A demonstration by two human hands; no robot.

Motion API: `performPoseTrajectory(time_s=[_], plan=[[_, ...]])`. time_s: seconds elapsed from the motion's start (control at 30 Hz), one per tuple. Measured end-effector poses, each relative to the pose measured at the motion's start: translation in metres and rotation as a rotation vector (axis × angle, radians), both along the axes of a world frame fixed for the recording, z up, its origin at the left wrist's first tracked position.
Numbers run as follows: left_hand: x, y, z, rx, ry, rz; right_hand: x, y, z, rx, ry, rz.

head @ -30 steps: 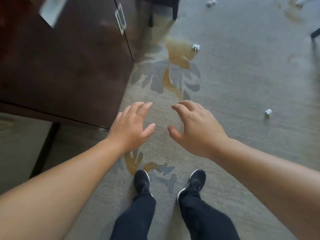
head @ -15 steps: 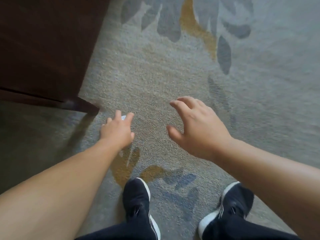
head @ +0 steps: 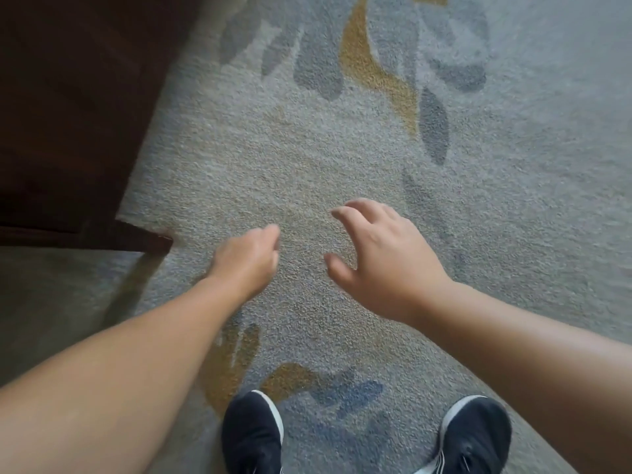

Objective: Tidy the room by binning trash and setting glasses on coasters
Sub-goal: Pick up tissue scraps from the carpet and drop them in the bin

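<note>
1. A second ago my left hand [head: 248, 256] was spread flat; half a second ago it reached a small white scrap by the dark wooden cabinet's foot [head: 143, 236].
2. Now its fingers are curled under; whether the scrap is inside I cannot tell, but none shows on the grey patterned carpet [head: 513, 200].
3. My right hand [head: 379, 258] hovers loose and empty.
4. Next, I judge, comes the bin.

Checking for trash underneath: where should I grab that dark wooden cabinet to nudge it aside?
Probably the dark wooden cabinet's low near corner, approached from the open carpet side. That corner juts out toward your hands; the flat faces show no handle here. The right hand is open and free; the left hand is curled shut, contents hidden.
</note>
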State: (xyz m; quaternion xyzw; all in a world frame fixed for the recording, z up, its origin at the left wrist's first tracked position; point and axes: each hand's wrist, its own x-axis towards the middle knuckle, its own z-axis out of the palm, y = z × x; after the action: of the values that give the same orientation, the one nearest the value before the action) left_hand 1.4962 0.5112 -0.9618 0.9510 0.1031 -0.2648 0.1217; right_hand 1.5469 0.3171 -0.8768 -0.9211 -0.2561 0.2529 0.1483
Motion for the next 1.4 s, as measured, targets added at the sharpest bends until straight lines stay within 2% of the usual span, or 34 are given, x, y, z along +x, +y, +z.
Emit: performPoseTrajectory(time_s=[0.1,0.2,0.5,0.7,0.87,1.03,1.2,1.4], plan=[[0.024,-0.027,0.069,-0.064,-0.101,0.035,0.006,-0.013,0.043,-0.002,-0.007,-0.022],[0.038,-0.045,0.147,-0.046,-0.184,-0.016,0.012,-0.039,0.105,0.002,-0.025,-0.083],[0.090,-0.129,0.385,-0.122,-0.198,-0.217,0.042,-0.166,0.331,0.021,-0.082,-0.328],[0.141,-0.223,0.484,-0.123,-0.216,-0.354,0.066,-0.271,0.432,0.003,-0.119,-0.493],[0.190,-0.300,0.530,-0.150,-0.250,-0.433,0.093,-0.341,0.479,-0.021,-0.140,-0.593],[0.251,-0.365,0.546,-0.193,-0.254,-0.531,0.131,-0.392,0.492,-0.069,-0.135,-0.641],[0.331,-0.423,0.518,-0.238,-0.228,-0.593,0.183,-0.441,0.470,-0.130,-0.111,-0.717],[0.410,-0.482,0.474,-0.244,-0.171,-0.661,0.256,-0.492,0.401,-0.193,-0.035,-0.781]])
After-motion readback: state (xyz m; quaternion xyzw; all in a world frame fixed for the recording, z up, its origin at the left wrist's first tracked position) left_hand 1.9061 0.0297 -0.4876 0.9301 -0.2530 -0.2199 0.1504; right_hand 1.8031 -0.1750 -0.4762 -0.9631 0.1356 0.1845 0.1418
